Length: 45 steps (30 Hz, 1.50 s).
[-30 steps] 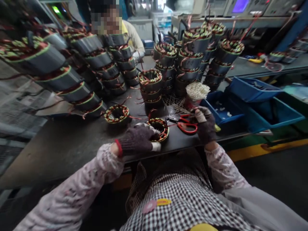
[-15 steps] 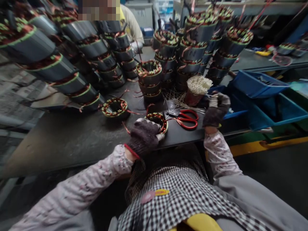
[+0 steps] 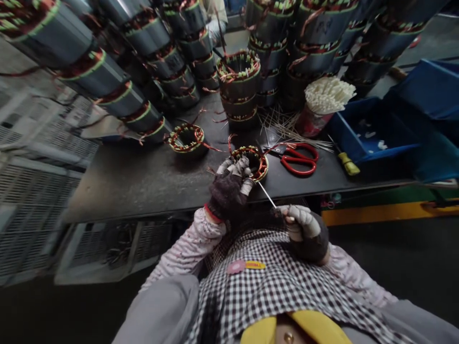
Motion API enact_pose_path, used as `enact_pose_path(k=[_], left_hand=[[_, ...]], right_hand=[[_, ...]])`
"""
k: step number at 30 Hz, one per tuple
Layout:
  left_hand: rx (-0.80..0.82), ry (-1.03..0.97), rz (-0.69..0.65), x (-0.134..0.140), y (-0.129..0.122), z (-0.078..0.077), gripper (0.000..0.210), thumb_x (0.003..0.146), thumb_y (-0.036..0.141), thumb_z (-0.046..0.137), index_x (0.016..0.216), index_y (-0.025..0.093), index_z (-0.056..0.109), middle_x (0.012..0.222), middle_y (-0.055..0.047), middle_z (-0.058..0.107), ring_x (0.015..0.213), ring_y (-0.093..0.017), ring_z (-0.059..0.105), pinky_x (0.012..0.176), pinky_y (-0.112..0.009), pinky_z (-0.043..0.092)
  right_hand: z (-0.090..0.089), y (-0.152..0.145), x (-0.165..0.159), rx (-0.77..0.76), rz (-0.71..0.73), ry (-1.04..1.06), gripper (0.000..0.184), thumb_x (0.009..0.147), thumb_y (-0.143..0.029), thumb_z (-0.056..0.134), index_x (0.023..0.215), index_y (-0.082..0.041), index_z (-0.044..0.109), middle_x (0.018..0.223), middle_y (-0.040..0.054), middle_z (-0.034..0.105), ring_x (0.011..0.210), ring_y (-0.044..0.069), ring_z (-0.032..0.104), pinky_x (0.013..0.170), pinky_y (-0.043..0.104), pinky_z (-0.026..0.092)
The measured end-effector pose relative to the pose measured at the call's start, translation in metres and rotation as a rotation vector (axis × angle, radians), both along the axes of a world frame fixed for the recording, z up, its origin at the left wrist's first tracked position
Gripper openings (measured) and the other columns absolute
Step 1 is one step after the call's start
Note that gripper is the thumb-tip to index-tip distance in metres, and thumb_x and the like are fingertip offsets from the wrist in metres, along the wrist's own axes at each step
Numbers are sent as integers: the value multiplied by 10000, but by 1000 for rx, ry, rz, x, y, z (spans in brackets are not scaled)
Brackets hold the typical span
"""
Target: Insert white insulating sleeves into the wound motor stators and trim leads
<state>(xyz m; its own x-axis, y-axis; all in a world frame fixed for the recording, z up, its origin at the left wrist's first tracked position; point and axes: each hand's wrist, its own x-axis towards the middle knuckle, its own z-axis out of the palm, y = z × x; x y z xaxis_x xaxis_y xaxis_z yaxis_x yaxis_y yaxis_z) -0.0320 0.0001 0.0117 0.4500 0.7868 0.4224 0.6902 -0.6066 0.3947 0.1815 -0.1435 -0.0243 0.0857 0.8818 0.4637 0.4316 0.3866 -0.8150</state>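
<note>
My left hand [image 3: 231, 186], in a dark glove with taped fingers, grips the near left rim of a small motor stator [image 3: 264, 168]. Copper windings and light green slot liners ring its opening. My right hand [image 3: 303, 227], gloved and taped alike, is closed in front of my apron. Pinched in it is the end of a thin white strip that looks like a cable tie [image 3: 267, 194]. The strip runs up to the stator's near rim; its far end is hidden there. Red-handled scissors [image 3: 299, 159] lie just right of the stator.
Another low stator [image 3: 186, 138] sits to the left. Tall stator stacks [image 3: 238, 88] line the back. Right of them stand a cup [image 3: 311, 122] of white ties, loose thin strips [image 3: 283, 128], a yellow-handled tool [image 3: 347, 164] and a blue bin [image 3: 373, 152] holding white scraps.
My right hand has come from beside the cup, down and left to the front of the stator, with the strip now stretched between. My left hand stays on the stator. The view has tilted down.
</note>
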Motion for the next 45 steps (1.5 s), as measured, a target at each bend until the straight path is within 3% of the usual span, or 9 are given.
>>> enact_pose_path(k=[6, 9, 13, 22, 29, 33, 39, 42, 45], left_hand=[[-173, -259, 123, 15, -3, -4, 268, 989, 333, 653, 1195, 205, 767, 1329, -108, 798, 1315, -289, 719, 1250, -529, 514], [-306, -471, 154, 21, -4, -8, 229, 965, 302, 692, 1155, 206, 775, 1155, -81, 841, 1095, -239, 791, 1120, -475, 616], [-243, -501, 89, 18, -4, -5, 89, 890, 271, 773, 960, 234, 815, 1032, -40, 850, 1101, -248, 776, 1199, -535, 548], [-161, -459, 16, 12, -4, -4, 101, 903, 309, 766, 965, 245, 814, 1000, -23, 844, 1073, -247, 759, 1214, -527, 501], [-175, -400, -66, 6, -3, 3, 164, 917, 280, 741, 1052, 272, 833, 1056, -21, 847, 1122, -258, 746, 1236, -547, 471], [-186, -398, -14, 11, -5, 7, 131, 921, 309, 743, 1003, 269, 837, 1011, -18, 851, 1094, -260, 758, 1242, -572, 468], [-53, -327, -34, 9, -5, 2, 244, 981, 370, 705, 1172, 236, 777, 1219, -72, 834, 1215, -268, 756, 1256, -545, 473], [35, -248, -64, 5, -6, -1, 188, 996, 380, 713, 1106, 244, 781, 1100, -48, 855, 1123, -256, 793, 1284, -569, 442], [71, -192, -98, 10, -11, -1, 147, 996, 381, 716, 1022, 258, 792, 1014, -26, 858, 1066, -247, 806, 1285, -568, 441]], right_hand=[[21, 51, -16, 60, 74, 41, 190, 981, -239, 654, 1101, -285, 793, 1034, 67, 851, 962, 245, 821, 882, 419, 704], [30, 66, -17, -75, 67, 189, 92, 960, -303, 730, 1034, -294, 785, 980, 26, 843, 908, 222, 804, 866, 405, 698], [50, 75, -15, -240, 96, 284, 141, 918, -377, 803, 981, -257, 763, 938, 9, 829, 849, 202, 782, 811, 370, 681], [55, 95, -19, -179, 61, -101, 138, 994, -306, 692, 1057, -232, 790, 1012, 59, 849, 924, 241, 798, 879, 413, 662], [62, 99, -16, 174, 36, -404, 207, 1044, -248, 633, 1156, -237, 807, 1131, 114, 818, 1046, 253, 765, 919, 423, 650], [76, 96, -15, 304, 101, -331, 142, 1011, -198, 662, 1061, -244, 788, 1079, 90, 802, 1027, 250, 765, 882, 426, 668], [66, 95, -13, -75, 158, 51, 137, 1030, -382, 645, 1032, -279, 735, 1043, 47, 786, 942, 229, 752, 870, 430, 667], [57, 84, -10, -308, 172, 153, 190, 992, -444, 689, 1014, -258, 722, 918, 23, 764, 783, 185, 697, 735, 352, 642], [70, 75, -14, -411, 192, 320, 188, 988, -444, 715, 1011, -258, 702, 788, -20, 701, 599, 129, 594, 568, 281, 561]])
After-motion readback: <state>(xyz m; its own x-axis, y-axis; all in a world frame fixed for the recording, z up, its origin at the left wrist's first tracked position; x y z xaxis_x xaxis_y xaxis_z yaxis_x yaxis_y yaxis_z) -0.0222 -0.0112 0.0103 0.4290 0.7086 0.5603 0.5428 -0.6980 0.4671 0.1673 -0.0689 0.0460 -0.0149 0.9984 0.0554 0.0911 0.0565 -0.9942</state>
